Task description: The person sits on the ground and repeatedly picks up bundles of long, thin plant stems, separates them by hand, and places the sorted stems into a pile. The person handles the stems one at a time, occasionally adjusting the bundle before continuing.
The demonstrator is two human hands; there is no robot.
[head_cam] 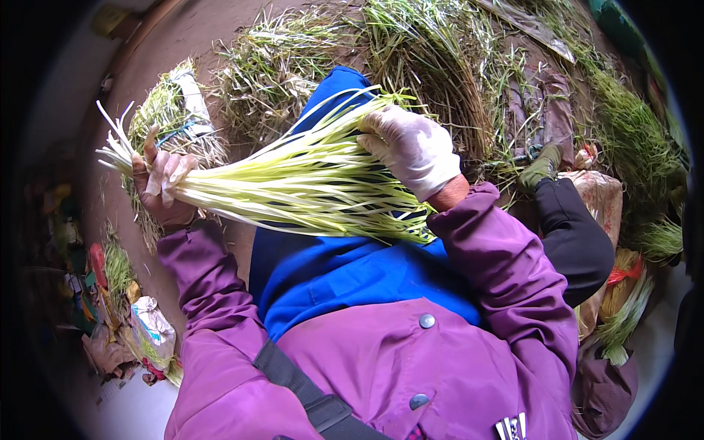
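A fanned bundle of long, pale yellow-green leaves, apparently blanched chives [275, 184], stretches across my lap above blue cloth [352, 264]. My left hand [165, 184], in a thin translucent glove, grips the gathered white stem ends, which stick out past the fist. Over the loose leafy ends on the other side is my right hand [415, 148], in a whitish glove. Its thumb and fingers are pinched together on some upper leaves, though the fingertips partly hide what they hold. Lower leaves hang free below that wrist.
Heaps of cut leaves [280, 71] and brown-green stalks [434, 71] lie on the earthen floor ahead. A bundle tied with a white strip [192, 102] is at left. A dark-clothed limb [575, 236] bends at right beside a tan sack [597, 192]. Bags [151, 330] stand lower left.
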